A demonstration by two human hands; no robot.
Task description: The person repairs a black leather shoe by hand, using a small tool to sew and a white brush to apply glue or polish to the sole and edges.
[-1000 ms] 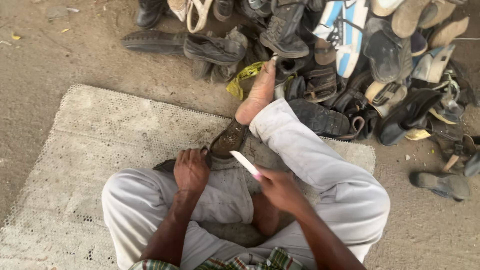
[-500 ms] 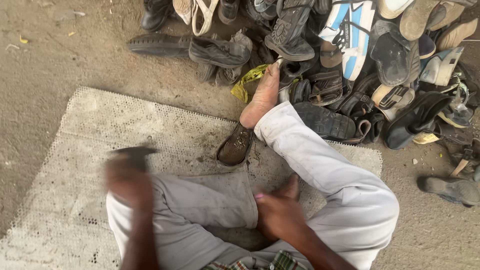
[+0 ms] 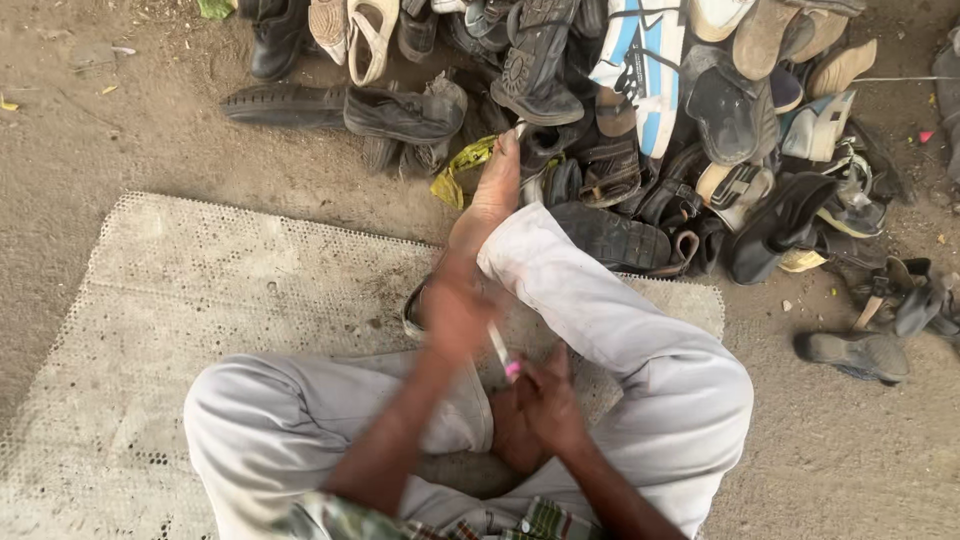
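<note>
On the perforated grey mat [image 3: 200, 300], the person is sitting cross-legged, and the left hand [image 3: 455, 305] is blurring over a dark shoe [image 3: 413, 308] lying just beside the outstretched leg; I cannot tell how far its fingers are curling. The right hand [image 3: 545, 400] is sitting close by, fingers pinching the pink end of a thin white tool [image 3: 502, 352], while a heap of worn shoes [image 3: 640, 120] is lying beyond the bare foot [image 3: 497, 180].

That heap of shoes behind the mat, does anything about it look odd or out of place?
Yes. The heap of shoes is a jumble, many lying sole up or on their sides. One dark sandal lies alone on the dirt apart from it, and a crumpled yellow wrapper sits among the shoes beside the person's bare foot.
</note>
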